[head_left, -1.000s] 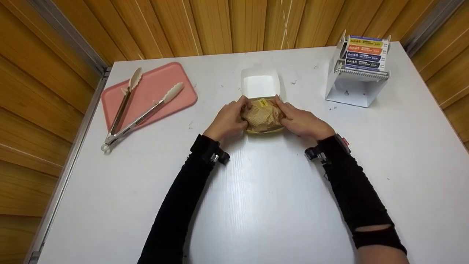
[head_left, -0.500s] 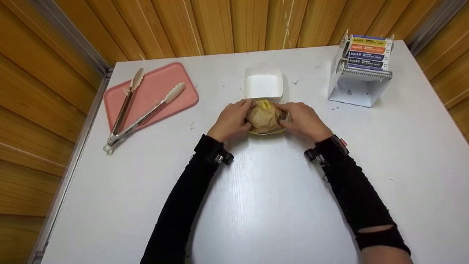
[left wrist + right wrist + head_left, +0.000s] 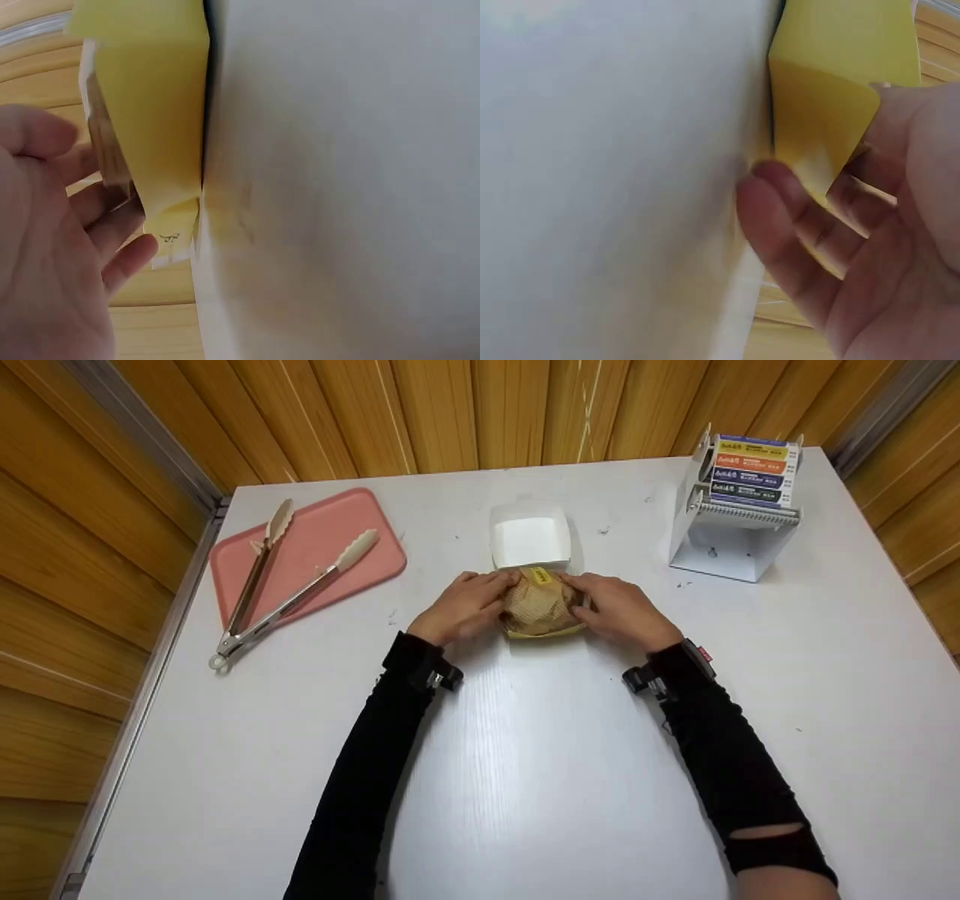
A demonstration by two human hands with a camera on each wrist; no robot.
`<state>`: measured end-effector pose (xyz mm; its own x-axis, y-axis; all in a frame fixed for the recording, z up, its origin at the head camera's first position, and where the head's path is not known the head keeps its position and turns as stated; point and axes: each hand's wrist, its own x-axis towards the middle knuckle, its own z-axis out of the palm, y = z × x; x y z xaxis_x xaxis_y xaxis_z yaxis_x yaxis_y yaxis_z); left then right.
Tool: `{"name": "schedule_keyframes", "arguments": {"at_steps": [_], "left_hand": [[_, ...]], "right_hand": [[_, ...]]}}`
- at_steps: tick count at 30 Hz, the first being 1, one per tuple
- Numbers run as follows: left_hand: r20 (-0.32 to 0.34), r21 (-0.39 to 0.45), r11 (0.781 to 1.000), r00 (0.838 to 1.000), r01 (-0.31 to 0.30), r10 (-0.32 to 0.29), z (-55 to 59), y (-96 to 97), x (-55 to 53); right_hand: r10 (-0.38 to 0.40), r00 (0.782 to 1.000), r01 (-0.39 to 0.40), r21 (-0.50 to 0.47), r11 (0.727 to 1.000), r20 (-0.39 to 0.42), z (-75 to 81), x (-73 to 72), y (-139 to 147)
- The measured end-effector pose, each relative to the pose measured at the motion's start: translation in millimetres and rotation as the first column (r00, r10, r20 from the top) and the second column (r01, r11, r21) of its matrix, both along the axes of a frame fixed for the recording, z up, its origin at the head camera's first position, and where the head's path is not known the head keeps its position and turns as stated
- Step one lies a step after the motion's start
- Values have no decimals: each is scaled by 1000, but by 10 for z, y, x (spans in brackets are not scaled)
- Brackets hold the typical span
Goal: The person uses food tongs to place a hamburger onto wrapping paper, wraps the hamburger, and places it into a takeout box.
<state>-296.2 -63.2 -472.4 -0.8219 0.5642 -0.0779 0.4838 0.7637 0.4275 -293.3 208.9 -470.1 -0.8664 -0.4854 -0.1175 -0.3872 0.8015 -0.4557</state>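
A burger-sized bundle wrapped in brown paper with a yellow sticker (image 3: 538, 604) sits in the base of a yellow takeaway box (image 3: 544, 634), whose white-lined lid (image 3: 531, 538) lies folded back behind it. My left hand (image 3: 469, 606) is at the bundle's left side. In the left wrist view its thumb stands apart and its loosely bent fingers reach past the box wall (image 3: 154, 112). The right hand (image 3: 619, 611) holds the box's right side. In the right wrist view the thumb lies over the wall's top edge, while the other fingers bend around the corner (image 3: 821, 112).
At the left, metal tongs with pale tips (image 3: 289, 600) lie spread across a pink tray (image 3: 330, 521). A white dispenser with colourful label rolls (image 3: 750, 472) stands at the back right. Wood-patterned panels (image 3: 450, 412) rise behind the white table (image 3: 555, 772).
The right fingers have come back from the bundle's far edge. My left hand's fingers have straightened and loosened at its side. The bundle sits slightly nearer in the head view.
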Motion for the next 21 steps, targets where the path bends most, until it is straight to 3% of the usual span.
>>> {"name": "schedule_keyframes", "arguments": {"at_steps": [3, 8, 13, 15, 17, 21], "left_hand": [[-52, 13, 1000, 999, 9, -8, 2, 23, -35], [-137, 11, 998, 988, -65, 66, 10, 101, -38], [-250, 96, 985, 955, -143, 163, -17, 146, 17], [-238, 178, 969, 949, -169, 209, -29, 143, 38], [-177, 252, 949, 956, -187, 235, -35, 126, 57], [-45, 300, 935, 977, -186, 209, -27, 76, 79]], "right_hand": [[-3, 1000, 3, 14, 1000, 2, 16, 10, 13], [-11, 999, 13, -41, 999, 44, 15, 43, 27], [16, 999, -11, -101, 995, 45, -5, 64, 13], [17, 999, -11, -109, 994, 52, -11, 65, 0], [11, 998, -4, -115, 993, 62, -12, 65, -15], [-1, 995, 14, -137, 990, 96, -13, 52, -45]]}}
